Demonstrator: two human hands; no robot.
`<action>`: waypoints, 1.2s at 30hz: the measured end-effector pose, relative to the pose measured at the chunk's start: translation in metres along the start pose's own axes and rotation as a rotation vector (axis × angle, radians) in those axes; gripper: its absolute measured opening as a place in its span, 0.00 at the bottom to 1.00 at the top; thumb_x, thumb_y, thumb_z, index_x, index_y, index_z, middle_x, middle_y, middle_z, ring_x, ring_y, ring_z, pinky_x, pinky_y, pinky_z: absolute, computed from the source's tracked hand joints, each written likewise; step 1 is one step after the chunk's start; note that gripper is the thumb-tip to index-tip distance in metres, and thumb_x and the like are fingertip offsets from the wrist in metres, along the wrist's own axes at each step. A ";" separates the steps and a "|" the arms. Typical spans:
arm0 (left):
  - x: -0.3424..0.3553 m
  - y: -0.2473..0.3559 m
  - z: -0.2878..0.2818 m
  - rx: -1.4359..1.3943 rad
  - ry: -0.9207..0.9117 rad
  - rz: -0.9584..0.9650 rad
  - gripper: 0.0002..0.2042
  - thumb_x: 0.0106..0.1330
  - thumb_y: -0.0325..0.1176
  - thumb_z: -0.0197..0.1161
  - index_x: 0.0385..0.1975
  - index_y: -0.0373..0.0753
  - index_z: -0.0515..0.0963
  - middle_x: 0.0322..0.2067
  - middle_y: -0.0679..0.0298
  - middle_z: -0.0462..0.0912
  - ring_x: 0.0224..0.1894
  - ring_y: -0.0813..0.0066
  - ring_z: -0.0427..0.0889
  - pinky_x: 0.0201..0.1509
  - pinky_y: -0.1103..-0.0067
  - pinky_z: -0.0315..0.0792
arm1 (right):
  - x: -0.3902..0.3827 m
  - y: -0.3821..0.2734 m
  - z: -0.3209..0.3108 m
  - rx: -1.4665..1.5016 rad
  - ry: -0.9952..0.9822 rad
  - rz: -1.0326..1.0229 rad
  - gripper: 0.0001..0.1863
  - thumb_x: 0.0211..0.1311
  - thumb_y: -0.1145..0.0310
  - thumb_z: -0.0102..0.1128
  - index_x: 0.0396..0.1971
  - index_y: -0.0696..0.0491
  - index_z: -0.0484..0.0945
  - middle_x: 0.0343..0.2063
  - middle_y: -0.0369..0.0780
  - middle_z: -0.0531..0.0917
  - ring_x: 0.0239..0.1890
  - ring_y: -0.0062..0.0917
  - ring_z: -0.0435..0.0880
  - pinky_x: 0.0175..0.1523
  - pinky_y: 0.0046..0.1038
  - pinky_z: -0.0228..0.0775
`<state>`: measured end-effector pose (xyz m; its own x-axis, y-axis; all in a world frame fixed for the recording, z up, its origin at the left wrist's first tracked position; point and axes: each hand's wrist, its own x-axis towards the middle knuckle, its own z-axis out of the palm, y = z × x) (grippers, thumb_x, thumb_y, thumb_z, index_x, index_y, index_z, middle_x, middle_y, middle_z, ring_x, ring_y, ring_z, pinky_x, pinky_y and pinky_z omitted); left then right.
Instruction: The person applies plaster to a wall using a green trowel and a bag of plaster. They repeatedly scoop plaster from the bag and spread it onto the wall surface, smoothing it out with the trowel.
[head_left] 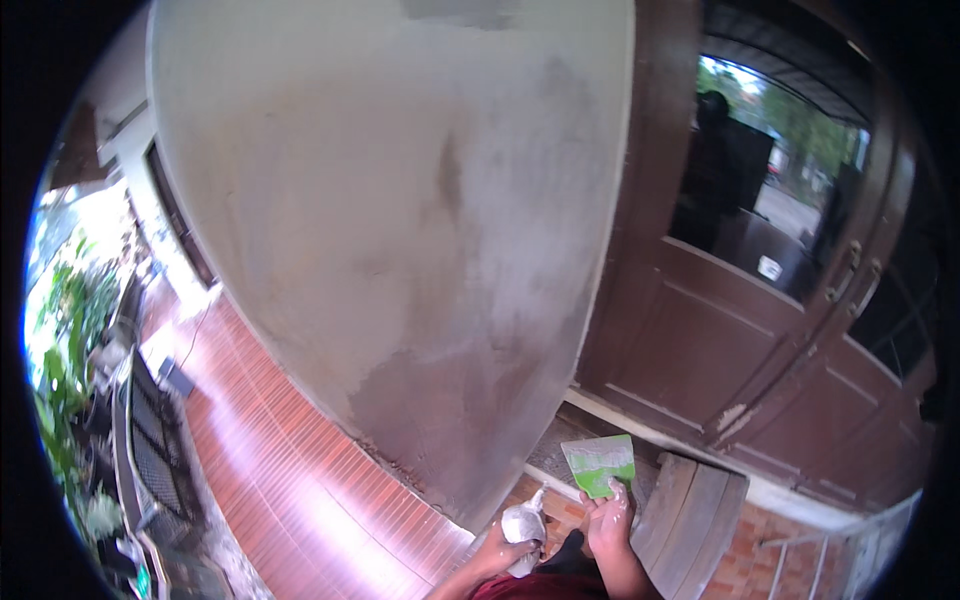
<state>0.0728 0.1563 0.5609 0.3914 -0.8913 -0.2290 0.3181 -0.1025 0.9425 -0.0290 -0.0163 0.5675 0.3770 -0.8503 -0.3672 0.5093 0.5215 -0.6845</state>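
Note:
My left hand (497, 552) is closed round a rounded white bundle (522, 527) with a narrow twisted tip pointing up; it looks like a filled plastic bag, but its contents cannot be made out. Held in my right hand (608, 522) is a flat green putty scraper (603, 466), its broad edge up and greyish-white paste smeared across it. White specks dot the fingers of that hand. Both hands are low in front of me, apart from each other. Beyond them rises a patchy beige-grey wall (400, 230), with a darker, damp-looking area near its bottom corner.
A brown double door (690, 340) with glass panes stands to the right. Below it is a wooden step (690, 515), with a pale metal frame (800, 560) further right. Shiny red tiled floor (300, 470) runs along the left, beside a dark mesh bench (155, 430) and plants (62, 370).

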 end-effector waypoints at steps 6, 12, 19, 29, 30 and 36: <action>-0.008 0.002 -0.016 -0.261 0.048 -0.065 0.23 0.57 0.25 0.63 0.52 0.35 0.65 0.31 0.60 0.77 0.28 0.66 0.80 0.31 0.71 0.77 | 0.004 -0.003 -0.002 0.084 0.012 -0.126 0.13 0.61 0.70 0.56 0.45 0.53 0.70 0.45 0.40 0.76 0.49 0.37 0.78 0.49 0.43 0.75; 0.009 0.015 -0.019 -0.127 0.138 -0.001 0.17 0.57 0.31 0.67 0.43 0.34 0.71 0.27 0.64 0.75 0.23 0.75 0.75 0.26 0.77 0.71 | 0.027 -0.003 0.005 0.027 0.095 -0.090 0.15 0.60 0.70 0.58 0.46 0.54 0.70 0.46 0.40 0.76 0.48 0.34 0.79 0.49 0.42 0.75; 0.062 0.019 -0.008 -0.102 0.019 -0.134 0.13 0.56 0.32 0.68 0.36 0.37 0.72 0.24 0.66 0.75 0.24 0.76 0.75 0.28 0.78 0.71 | 0.099 -0.001 0.001 -0.173 0.044 0.024 0.12 0.60 0.67 0.59 0.43 0.52 0.74 0.42 0.39 0.79 0.45 0.31 0.80 0.45 0.38 0.78; 0.196 0.062 0.030 -0.133 0.139 -0.180 0.13 0.55 0.33 0.68 0.35 0.38 0.71 0.23 0.67 0.73 0.23 0.77 0.74 0.25 0.79 0.68 | 0.320 0.006 0.013 -0.650 -0.115 -0.136 0.11 0.64 0.69 0.58 0.40 0.60 0.77 0.28 0.37 0.80 0.29 0.18 0.75 0.36 0.24 0.68; 0.208 0.066 0.034 -0.118 0.228 -0.165 0.13 0.54 0.31 0.67 0.34 0.37 0.70 0.22 0.66 0.72 0.22 0.77 0.73 0.23 0.79 0.68 | 0.342 0.004 0.020 -0.760 -0.163 -0.197 0.11 0.64 0.69 0.58 0.40 0.61 0.77 0.26 0.37 0.80 0.29 0.18 0.74 0.35 0.23 0.67; 0.255 0.079 0.034 -0.094 0.321 -0.160 0.14 0.53 0.31 0.67 0.34 0.37 0.69 0.21 0.65 0.72 0.20 0.76 0.73 0.23 0.79 0.68 | 0.422 0.004 0.093 -0.827 -0.249 -0.476 0.12 0.64 0.72 0.53 0.45 0.61 0.77 0.34 0.48 0.83 0.35 0.32 0.83 0.40 0.29 0.72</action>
<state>0.1680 -0.0942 0.5854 0.5760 -0.6819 -0.4508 0.4698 -0.1752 0.8652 0.2037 -0.3662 0.4687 0.4737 -0.8697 0.1387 -0.0158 -0.1658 -0.9860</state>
